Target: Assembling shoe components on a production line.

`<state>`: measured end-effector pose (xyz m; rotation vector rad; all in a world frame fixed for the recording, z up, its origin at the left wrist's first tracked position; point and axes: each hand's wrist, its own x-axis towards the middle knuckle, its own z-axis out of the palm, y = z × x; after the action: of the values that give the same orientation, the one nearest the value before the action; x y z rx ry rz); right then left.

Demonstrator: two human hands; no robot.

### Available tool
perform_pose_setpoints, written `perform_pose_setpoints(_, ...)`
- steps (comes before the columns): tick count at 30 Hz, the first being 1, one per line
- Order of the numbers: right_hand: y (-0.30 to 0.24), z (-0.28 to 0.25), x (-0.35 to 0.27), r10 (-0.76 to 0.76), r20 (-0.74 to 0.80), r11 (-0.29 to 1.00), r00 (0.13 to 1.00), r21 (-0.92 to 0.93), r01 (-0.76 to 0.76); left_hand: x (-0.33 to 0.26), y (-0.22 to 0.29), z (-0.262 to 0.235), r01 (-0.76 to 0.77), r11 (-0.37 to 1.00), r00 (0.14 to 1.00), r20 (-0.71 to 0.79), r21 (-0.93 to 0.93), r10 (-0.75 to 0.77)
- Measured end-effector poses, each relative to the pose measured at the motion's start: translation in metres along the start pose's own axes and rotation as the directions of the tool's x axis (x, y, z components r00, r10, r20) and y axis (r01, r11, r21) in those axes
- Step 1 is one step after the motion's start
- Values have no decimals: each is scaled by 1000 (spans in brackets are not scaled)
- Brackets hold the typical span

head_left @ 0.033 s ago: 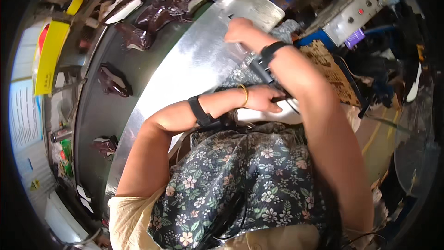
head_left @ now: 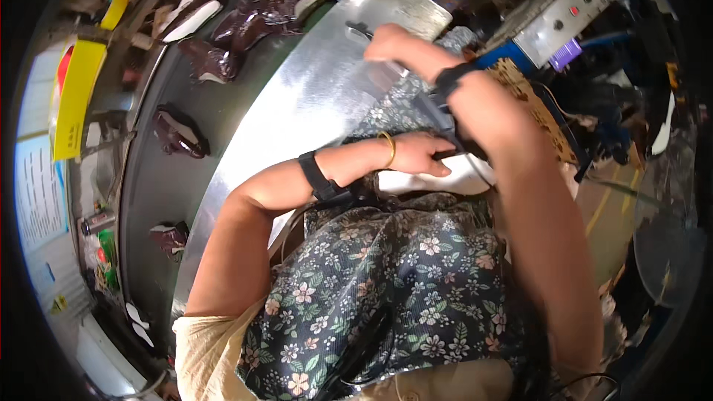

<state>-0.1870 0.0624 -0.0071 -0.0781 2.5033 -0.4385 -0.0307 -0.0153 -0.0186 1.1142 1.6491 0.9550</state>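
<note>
My left hand point(head_left: 423, 154), a yellow bangle at its wrist, is closed on a dark shoe with a white sole point(head_left: 438, 183). The shoe lies across my lap at the near edge of the metal table, its sole up; the thumb rests on the white surface and the other fingers are partly hidden. Farther off, above the table, my right hand point(head_left: 390, 43) is a closed fist. A dark slim tool point(head_left: 360, 30) sticks out from its left side, its kind unclear. Below the fist is a blurred brownish see-through thing point(head_left: 380, 78).
Shiny metal table point(head_left: 290, 96) in front of me. Beyond its left edge runs a dark belt point(head_left: 148, 200) carrying glossy maroon shoes point(head_left: 180, 132). A floral cloth point(head_left: 397, 108) hangs over the table edge. At right stand a control panel point(head_left: 564, 22) and a patterned brown board point(head_left: 535, 104).
My right hand has shifted slightly, and more of the dark tool shows beside it. My left hand stays on the shoe, and more of the white sole is visible.
</note>
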Motion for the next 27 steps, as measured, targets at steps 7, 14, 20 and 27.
perform_pose_setpoints(7, 127, -13, -261, 206, 66, 627, 976, 757, -184, 14, -9, 1, 170, 936, 985, 18, -307, -173)
perform_pose_setpoints(14, 140, 66, -367, 193, 334, 451, 923, 805, -386, 37, -2, 8, 170, 968, 981, 120, -182, -150)
perform_pose_setpoints(20, 164, 40, -339, -84, 556, 550, 827, 718, -427, 32, 36, 26, 95, 986, 995, -11, 140, -94)
perform_pose_setpoints(27, 202, 121, -317, -124, -206, 929, 971, 319, 187, 48, -5, 20, 32, 999, 999, -26, 38, -31)
